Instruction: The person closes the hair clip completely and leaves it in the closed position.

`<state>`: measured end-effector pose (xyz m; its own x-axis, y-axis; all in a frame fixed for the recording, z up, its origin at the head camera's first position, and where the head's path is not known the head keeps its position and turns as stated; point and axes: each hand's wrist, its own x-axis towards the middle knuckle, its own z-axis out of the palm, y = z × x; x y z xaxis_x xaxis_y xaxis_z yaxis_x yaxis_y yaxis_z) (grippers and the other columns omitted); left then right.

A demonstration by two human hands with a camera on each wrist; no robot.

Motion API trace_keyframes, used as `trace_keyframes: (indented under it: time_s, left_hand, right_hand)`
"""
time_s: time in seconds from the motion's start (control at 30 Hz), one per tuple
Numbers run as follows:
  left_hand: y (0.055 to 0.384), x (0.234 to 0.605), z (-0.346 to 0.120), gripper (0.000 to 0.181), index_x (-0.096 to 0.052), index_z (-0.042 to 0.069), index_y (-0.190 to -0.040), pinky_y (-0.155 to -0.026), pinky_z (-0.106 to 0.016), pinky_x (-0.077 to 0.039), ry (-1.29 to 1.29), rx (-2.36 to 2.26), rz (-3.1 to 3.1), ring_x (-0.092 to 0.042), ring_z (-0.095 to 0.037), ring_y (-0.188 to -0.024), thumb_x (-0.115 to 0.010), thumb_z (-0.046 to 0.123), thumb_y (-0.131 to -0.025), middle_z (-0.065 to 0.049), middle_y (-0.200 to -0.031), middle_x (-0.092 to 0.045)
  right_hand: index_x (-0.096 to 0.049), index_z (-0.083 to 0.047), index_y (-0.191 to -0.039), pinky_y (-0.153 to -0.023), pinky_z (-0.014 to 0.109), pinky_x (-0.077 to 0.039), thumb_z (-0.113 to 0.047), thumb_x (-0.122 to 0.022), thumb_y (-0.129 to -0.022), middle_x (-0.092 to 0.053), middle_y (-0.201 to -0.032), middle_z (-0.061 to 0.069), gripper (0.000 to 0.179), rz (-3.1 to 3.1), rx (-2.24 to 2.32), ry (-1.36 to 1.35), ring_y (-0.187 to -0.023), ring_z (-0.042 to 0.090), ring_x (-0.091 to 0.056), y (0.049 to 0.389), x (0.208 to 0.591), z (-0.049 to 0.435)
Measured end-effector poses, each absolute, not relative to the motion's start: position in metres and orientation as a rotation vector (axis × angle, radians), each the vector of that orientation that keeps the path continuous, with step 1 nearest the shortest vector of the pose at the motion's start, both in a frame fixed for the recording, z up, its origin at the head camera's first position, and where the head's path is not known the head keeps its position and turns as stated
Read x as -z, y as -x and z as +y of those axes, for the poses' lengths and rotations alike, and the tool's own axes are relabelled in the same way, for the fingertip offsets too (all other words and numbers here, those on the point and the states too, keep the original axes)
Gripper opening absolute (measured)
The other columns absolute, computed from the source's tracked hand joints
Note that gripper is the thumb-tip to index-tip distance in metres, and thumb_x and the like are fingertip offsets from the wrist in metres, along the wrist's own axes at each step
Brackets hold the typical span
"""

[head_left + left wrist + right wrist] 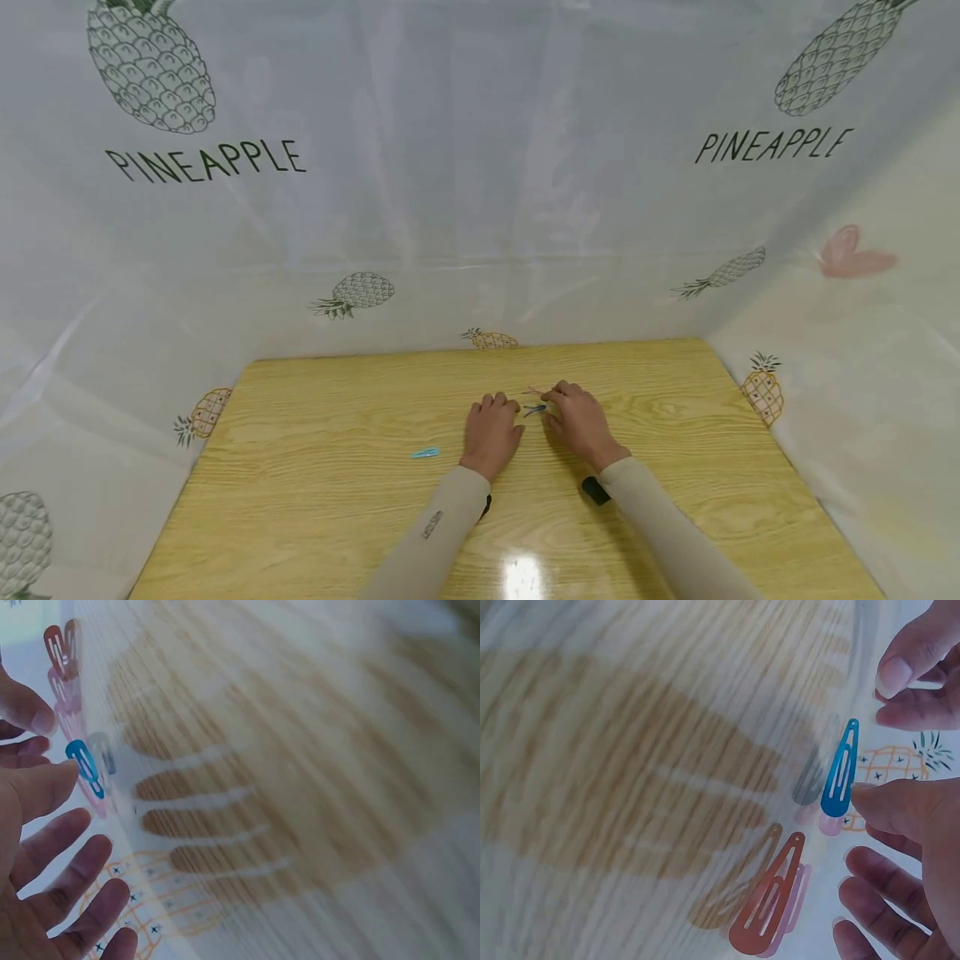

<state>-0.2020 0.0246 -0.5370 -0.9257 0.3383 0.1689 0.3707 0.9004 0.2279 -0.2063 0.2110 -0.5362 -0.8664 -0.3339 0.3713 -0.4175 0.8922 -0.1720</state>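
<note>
My left hand [493, 433] rests low over the table's middle, fingers spread and loosely bent, holding nothing. Just right of it, my right hand [579, 421] reaches in with relaxed fingers. Between the two hands lies a blue snap hair clip [835, 802]. In the right wrist view its edge meets my right thumb; the left wrist view shows its whole outline, slightly apart from the right fingertips. Beyond it is a red snap hair clip [746, 937], overlapping pink shapes. A light blue hair clip [425, 452] lies alone, left of my left hand.
The glossy wood-grain table [315, 500] mirrors the hands and clips. A pale curtain [480, 167] printed with pineapples hangs round its back and sides. A black wrist device [596, 490] sits beside the right sleeve.
</note>
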Motion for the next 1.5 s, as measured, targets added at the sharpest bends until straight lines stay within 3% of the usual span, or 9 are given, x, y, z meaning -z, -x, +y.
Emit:
trace_keyframes:
  time_s: [0.6,0.9,1.03,1.1,1.33,1.5]
  left_hand:
    - [0.210,0.539,0.038,0.018,-0.080,0.022,-0.106,-0.088,-0.039,-0.052,0.458,0.298,-2.978,-0.061,-0.022,-0.100,-0.083,0.034,-0.094,-0.001,-0.105,-0.067]
    - [0.212,0.539,0.041,0.011,-0.080,0.021,-0.097,-0.089,-0.039,-0.051,0.448,0.325,-2.957,-0.060,-0.023,-0.098,-0.087,0.028,-0.091,-0.001,-0.100,-0.065]
    - [0.210,0.540,0.038,0.009,-0.082,0.023,-0.096,-0.087,-0.039,-0.051,0.461,0.313,-2.938,-0.061,-0.022,-0.096,-0.086,0.029,-0.091,0.001,-0.100,-0.066]
    - [0.208,0.539,0.034,0.009,-0.081,0.023,-0.097,-0.087,-0.039,-0.051,0.462,0.325,-2.920,-0.061,-0.021,-0.095,-0.085,0.030,-0.092,0.001,-0.100,-0.066]
    - [0.203,0.535,0.016,0.023,-0.076,0.019,-0.110,-0.091,-0.040,-0.051,0.421,0.430,-2.848,-0.060,-0.023,-0.102,-0.083,0.033,-0.094,0.000,-0.107,-0.065]
    - [0.199,0.529,0.006,0.030,-0.078,0.020,-0.123,-0.094,-0.041,-0.050,0.462,0.431,-2.863,-0.059,-0.023,-0.106,-0.079,0.035,-0.097,-0.001,-0.115,-0.064]
  right_hand:
    - [-0.081,-0.007,-0.104,-0.077,0.041,-0.060,-0.009,-0.091,-0.085,-0.067,-0.094,0.005,0.022,-2.774,-0.293,-0.575,-0.084,0.024,-0.065,0.215,0.544,0.195]
    - [-0.078,-0.009,-0.082,-0.071,0.041,-0.059,-0.001,-0.089,-0.084,-0.062,-0.081,0.003,0.013,-2.728,-0.314,-0.583,-0.075,0.023,-0.063,0.220,0.549,0.189]
    - [-0.077,-0.010,-0.082,-0.073,0.042,-0.059,-0.003,-0.090,-0.083,-0.063,-0.082,0.003,0.015,-2.753,-0.343,-0.573,-0.077,0.023,-0.063,0.218,0.548,0.188]
    - [-0.077,-0.010,-0.083,-0.075,0.043,-0.059,-0.003,-0.090,-0.083,-0.063,-0.083,0.003,0.015,-2.752,-0.362,-0.571,-0.078,0.024,-0.064,0.215,0.546,0.187]
    - [-0.076,-0.009,-0.082,-0.101,0.051,-0.056,-0.002,-0.090,-0.083,-0.066,-0.085,0.002,0.016,-2.728,-0.439,-0.596,-0.083,0.027,-0.067,0.205,0.532,0.181]
    - [-0.077,-0.010,-0.083,-0.087,0.045,-0.061,-0.004,-0.091,-0.082,-0.068,-0.088,0.002,0.016,-2.693,-0.451,-0.625,-0.084,0.024,-0.069,0.198,0.522,0.175]
